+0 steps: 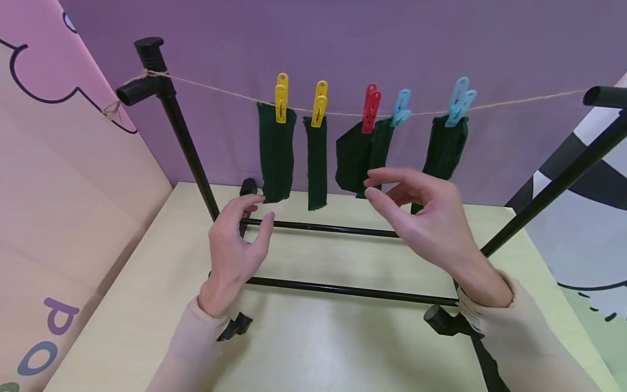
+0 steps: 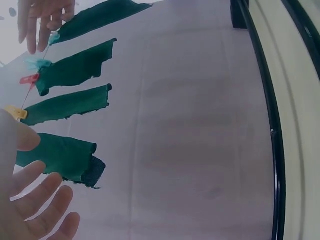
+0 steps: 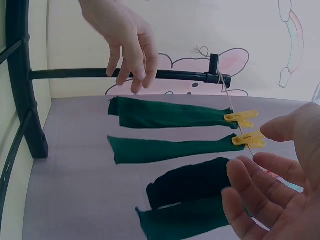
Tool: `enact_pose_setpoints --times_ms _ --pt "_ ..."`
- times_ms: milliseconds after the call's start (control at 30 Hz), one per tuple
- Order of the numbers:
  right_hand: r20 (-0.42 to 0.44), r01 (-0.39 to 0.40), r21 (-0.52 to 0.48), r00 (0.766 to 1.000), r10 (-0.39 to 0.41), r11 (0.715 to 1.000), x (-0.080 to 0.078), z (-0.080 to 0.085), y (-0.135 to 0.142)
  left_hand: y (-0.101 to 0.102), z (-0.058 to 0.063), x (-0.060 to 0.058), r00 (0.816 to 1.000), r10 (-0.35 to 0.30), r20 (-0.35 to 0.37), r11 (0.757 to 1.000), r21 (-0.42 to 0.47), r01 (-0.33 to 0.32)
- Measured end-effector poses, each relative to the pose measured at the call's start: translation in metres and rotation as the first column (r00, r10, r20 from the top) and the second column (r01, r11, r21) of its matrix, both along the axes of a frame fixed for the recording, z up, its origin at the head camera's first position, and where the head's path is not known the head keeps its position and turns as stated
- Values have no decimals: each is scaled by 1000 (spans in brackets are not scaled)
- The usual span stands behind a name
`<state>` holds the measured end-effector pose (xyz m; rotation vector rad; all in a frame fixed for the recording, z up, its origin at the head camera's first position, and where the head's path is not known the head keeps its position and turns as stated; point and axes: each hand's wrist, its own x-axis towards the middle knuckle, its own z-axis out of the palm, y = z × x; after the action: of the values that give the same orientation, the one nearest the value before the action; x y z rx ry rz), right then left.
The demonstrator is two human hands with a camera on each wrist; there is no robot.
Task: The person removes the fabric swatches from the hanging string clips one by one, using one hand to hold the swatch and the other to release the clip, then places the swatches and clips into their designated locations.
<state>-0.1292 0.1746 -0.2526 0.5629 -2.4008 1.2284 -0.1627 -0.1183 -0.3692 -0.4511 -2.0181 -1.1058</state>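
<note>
Dark green cloth pieces hang from a thin string [image 1: 210, 87]. Yellow clothespins [image 1: 281, 100] clip the wide left cloth [image 1: 276, 155] and the narrow strip [image 1: 317, 163] beside it. A red clothespin [image 1: 371, 109] and a light blue one [image 1: 401, 106] hold the middle cloth [image 1: 354, 158]; another blue clothespin [image 1: 461, 100] grips the rightmost cloth [image 1: 446, 144]. My left hand [image 1: 237, 245], fingers loosely bent and holding nothing, is by the wide cloth's lower edge; contact cannot be told. My right hand [image 1: 431, 218] hovers before the middle and right cloths, thumb and fingers apart, partly hiding them.
The string spans a black tube rack, from its left post [image 1: 183, 141] to its right post [image 1: 553, 185]. Low crossbars [image 1: 352, 291] run above the pale tabletop [image 1: 343, 348]. A purple panel [image 1: 343, 43] stands behind, with printed panels at both sides.
</note>
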Motion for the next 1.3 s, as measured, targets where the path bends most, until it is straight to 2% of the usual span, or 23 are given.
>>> enact_pose_setpoints --times_ms 100,233,367,667,933,1167,1300 --pt "17 -35 -31 999 36 999 -2 3 -5 1 3 -4 999 -25 23 997 78 23" --pt "24 -77 -61 997 79 995 -4 7 -12 3 9 -6 993 -86 80 981 183 71" --pt "7 -93 -62 996 94 994 -7 12 -16 4 15 -7 986 -124 114 968 233 95" --pt "-43 -110 -58 993 108 992 -16 30 -22 4 27 -13 981 -142 132 963 246 107" --pt "-96 -138 -51 987 132 989 -25 44 -34 5 39 -20 973 -141 183 970 220 99" --pt "-141 -152 -42 979 144 988 -30 50 -42 8 49 -27 977 -134 166 970 226 94" --pt "-140 -155 -46 979 147 987 -32 54 -46 8 55 -30 979 -130 156 974 205 97"
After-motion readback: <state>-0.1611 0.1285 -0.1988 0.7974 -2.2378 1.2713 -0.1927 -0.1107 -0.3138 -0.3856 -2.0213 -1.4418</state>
